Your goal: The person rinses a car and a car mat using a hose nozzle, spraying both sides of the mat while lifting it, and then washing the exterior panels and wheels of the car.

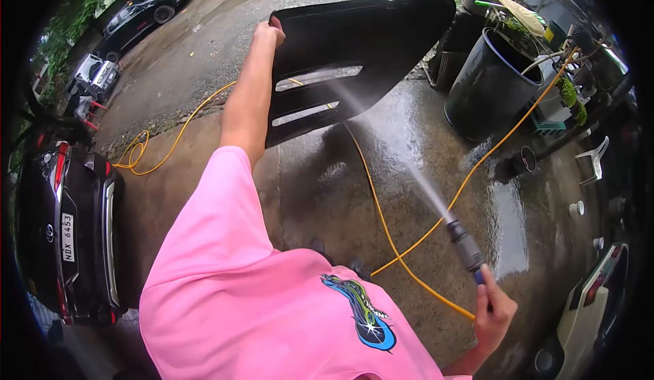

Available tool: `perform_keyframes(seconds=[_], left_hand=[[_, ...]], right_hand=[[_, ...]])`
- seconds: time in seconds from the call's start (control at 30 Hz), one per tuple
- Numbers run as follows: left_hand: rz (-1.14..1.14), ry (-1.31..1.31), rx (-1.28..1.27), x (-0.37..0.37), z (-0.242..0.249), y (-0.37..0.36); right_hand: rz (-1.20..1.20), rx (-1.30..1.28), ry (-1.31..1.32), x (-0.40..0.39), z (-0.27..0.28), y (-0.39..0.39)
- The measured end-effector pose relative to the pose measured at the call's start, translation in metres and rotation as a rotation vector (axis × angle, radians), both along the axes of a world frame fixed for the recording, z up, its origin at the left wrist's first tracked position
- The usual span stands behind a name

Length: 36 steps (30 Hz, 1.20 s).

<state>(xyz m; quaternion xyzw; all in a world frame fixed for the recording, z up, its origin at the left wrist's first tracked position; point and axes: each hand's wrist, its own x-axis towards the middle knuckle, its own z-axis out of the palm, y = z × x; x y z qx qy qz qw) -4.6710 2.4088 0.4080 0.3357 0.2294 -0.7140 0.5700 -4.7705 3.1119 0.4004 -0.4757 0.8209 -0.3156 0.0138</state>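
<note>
My left hand point(272, 34), at the end of an outstretched arm, grips the upper left corner of a large, flat black panel point(340, 39) with two long slots near its lower edge. The panel hangs tilted above the wet floor; its exact kind is not clear. Down at the right, my right hand point(494, 312) is closed around a grey and black hose nozzle point(466, 246). A jet of water point(422, 182) runs from the nozzle up and left to the panel's slotted part. The fingers on the nozzle are partly hidden.
A yellow hose point(381, 216) crosses the wet concrete and loops at the left. A black car point(85, 237) stands left, another car point(591, 305) at lower right. A big black bin point(487, 87) and a white plastic chair point(594, 159) are on the right.
</note>
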Motion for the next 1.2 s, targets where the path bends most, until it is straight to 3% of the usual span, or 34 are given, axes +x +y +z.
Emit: perform_keyframes(seconds=[0.07, 0.2, 0.3, 0.37, 0.47, 0.57, 0.6, 0.63, 0.8, 0.87, 0.93, 1.0, 1.07, 1.13, 1.2], left_hand=[[0.104, 0.063, 0.206, -0.001, 0.002, -0.005], [0.061, 0.102, 0.107, 0.001, -0.024, -0.016], [0.020, 0.106, 0.126, 0.014, -0.046, -0.033], [0.051, 0.106, 0.161, 0.020, -0.053, -0.035], [0.048, 0.089, 0.136, 0.035, -0.060, -0.053], [0.046, 0.085, 0.136, 0.057, -0.071, -0.082], [0.045, 0.111, 0.136, 0.055, -0.063, -0.079], [0.069, 0.104, 0.110, 0.058, -0.054, -0.074], [0.153, 0.101, 0.092, 0.075, -0.043, -0.089], [0.141, 0.125, 0.103, 0.080, -0.038, -0.098], [0.182, 0.095, 0.105, 0.083, -0.032, -0.096], [0.186, 0.076, 0.130, 0.087, -0.038, -0.108], [0.085, 0.028, 0.102, 0.089, -0.043, -0.122], [0.080, 0.005, 0.092, 0.085, -0.049, -0.129], [0.119, 0.001, 0.085, 0.083, -0.059, -0.136]], right_hand=[[-0.107, 0.031, 0.009, 0.000, 0.010, 0.002], [-0.145, -0.090, 0.070, 0.009, 0.019, -0.012], [-0.055, -0.072, 0.086, 0.016, 0.023, -0.024], [-0.087, -0.190, 0.147, 0.019, 0.024, -0.031], [0.061, 0.024, 0.091, 0.035, 0.031, -0.042], [0.003, -0.057, 0.098, 0.042, 0.030, -0.055], [-0.010, -0.126, 0.121, 0.044, 0.030, -0.061], [0.078, -0.040, 0.096, 0.047, 0.029, -0.064], [-0.050, -0.119, 0.060, 0.064, 0.030, -0.091], [0.089, 0.078, 0.074, 0.073, 0.033, -0.100], [0.090, 0.089, 0.014, 0.071, 0.019, -0.099], [-0.249, -0.046, 0.031, 0.064, 0.007, -0.091], [-0.247, -0.025, -0.014, 0.066, 0.001, -0.087], [-0.117, 0.074, -0.121, 0.072, -0.017, -0.085], [-0.148, 0.036, -0.102, 0.071, -0.032, -0.075]])
